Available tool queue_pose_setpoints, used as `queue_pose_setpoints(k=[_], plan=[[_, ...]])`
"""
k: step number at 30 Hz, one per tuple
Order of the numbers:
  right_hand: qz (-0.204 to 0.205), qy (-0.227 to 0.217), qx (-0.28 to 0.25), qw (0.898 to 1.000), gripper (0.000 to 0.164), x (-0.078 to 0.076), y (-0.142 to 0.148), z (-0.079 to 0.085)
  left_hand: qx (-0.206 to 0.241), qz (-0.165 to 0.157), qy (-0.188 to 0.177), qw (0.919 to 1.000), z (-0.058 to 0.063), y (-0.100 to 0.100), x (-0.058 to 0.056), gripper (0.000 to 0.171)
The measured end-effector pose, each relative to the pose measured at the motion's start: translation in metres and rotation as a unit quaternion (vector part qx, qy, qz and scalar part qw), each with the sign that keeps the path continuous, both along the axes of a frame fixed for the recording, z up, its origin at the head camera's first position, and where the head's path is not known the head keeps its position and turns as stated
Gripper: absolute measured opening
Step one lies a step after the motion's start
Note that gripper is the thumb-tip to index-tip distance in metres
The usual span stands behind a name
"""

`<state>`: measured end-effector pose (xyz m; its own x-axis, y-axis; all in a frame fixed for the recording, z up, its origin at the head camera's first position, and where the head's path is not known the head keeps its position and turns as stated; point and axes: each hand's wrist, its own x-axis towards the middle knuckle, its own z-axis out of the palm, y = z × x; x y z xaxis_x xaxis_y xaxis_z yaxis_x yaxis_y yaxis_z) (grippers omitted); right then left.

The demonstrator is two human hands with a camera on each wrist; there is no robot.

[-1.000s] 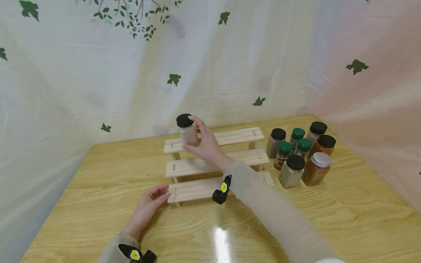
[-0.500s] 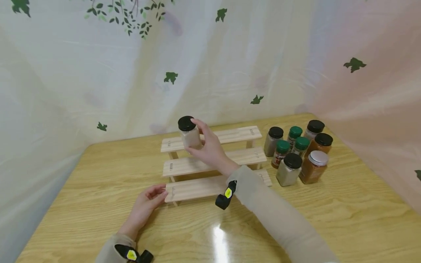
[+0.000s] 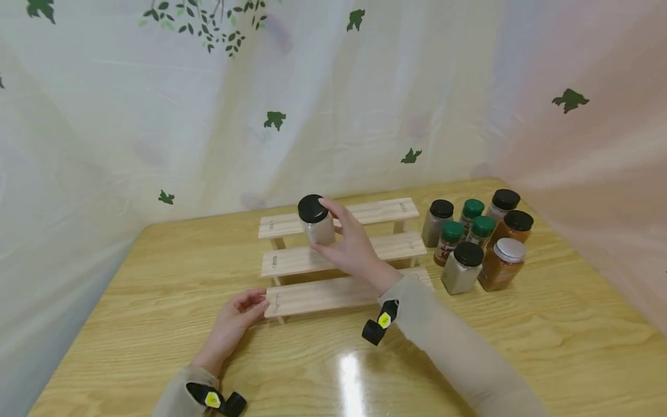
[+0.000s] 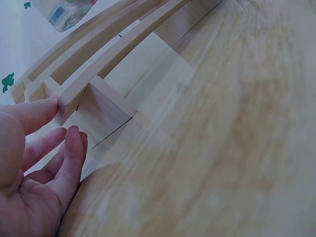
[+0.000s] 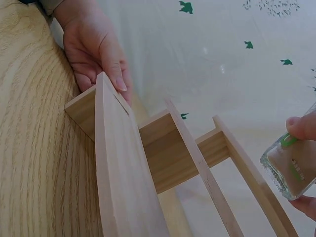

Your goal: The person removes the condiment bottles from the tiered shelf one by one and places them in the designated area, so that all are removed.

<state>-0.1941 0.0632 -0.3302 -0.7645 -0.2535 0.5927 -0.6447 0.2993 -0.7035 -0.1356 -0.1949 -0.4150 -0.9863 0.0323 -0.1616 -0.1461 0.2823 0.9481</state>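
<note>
My right hand [image 3: 354, 246] grips a clear glass spice jar [image 3: 319, 231] with a black lid and pale contents. It holds the jar in the air, over the left part of a three-step wooden rack [image 3: 312, 296]. In the right wrist view the jar [image 5: 289, 170] is tilted, with a thumb and a fingertip at its sides. My left hand [image 3: 234, 318] holds the left end of the rack's lowest step. In the left wrist view the left thumb [image 4: 37, 116] lies at the board's end, with the other fingers bent below it.
Right of the rack, several spice jars stand grouped: a grey-lidded one [image 3: 502, 266], a black-lidded pale one [image 3: 462, 271], green-capped bottles [image 3: 447, 246] and others. A patterned cloth [image 3: 333, 98] hangs behind the wooden table [image 3: 130, 313].
My right hand has moved the jar right and lower, towards the front of the top step. The left hand stays at the rack's end.
</note>
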Motion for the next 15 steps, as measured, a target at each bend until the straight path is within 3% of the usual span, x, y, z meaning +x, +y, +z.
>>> queue_pose_setpoints(k=[15], plan=[[0.002,0.034,0.016,0.999,0.082,0.026,0.025,-0.014,0.009,0.005,0.003,0.9999,0.0,0.001,-0.001,0.04]])
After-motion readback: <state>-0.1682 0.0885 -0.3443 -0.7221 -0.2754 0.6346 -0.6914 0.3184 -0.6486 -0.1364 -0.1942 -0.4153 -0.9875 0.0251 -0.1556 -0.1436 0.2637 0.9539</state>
